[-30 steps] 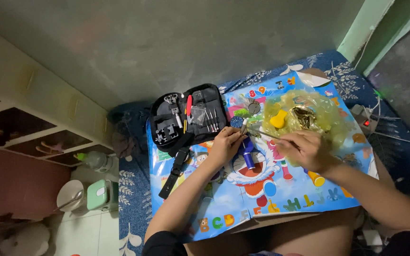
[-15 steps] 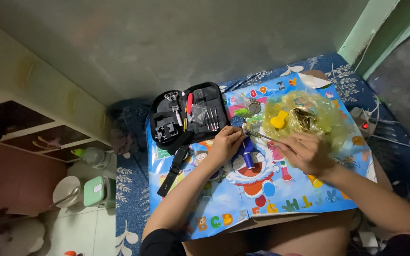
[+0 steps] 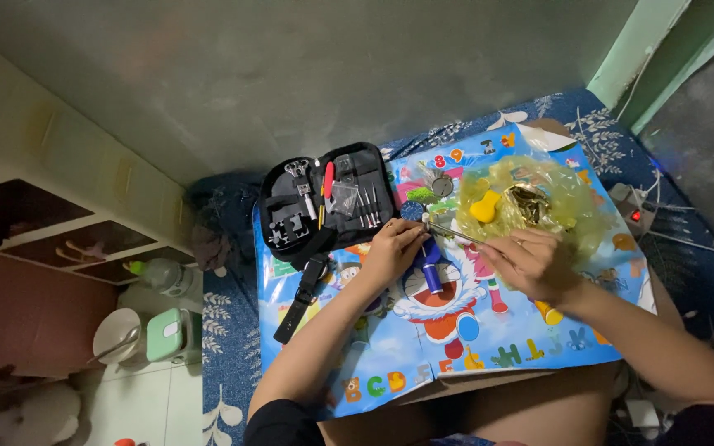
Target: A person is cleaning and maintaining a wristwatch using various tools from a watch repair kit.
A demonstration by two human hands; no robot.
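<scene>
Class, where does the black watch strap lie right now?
In the head view, the black watch strap lies on the cartoon mat's left edge, below the open tool case, beside the left forearm.

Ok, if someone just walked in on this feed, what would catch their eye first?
The bright cartoon alphabet mat filling the centre, where the left hand and right hand meet over a thin metal tool. Beyond them an open black tool case lies at the mat's upper left, and a crumpled yellowish plastic bag at its upper right.

tool case (image 3: 324, 202) crowds left, plastic bag (image 3: 539, 202) right
</scene>
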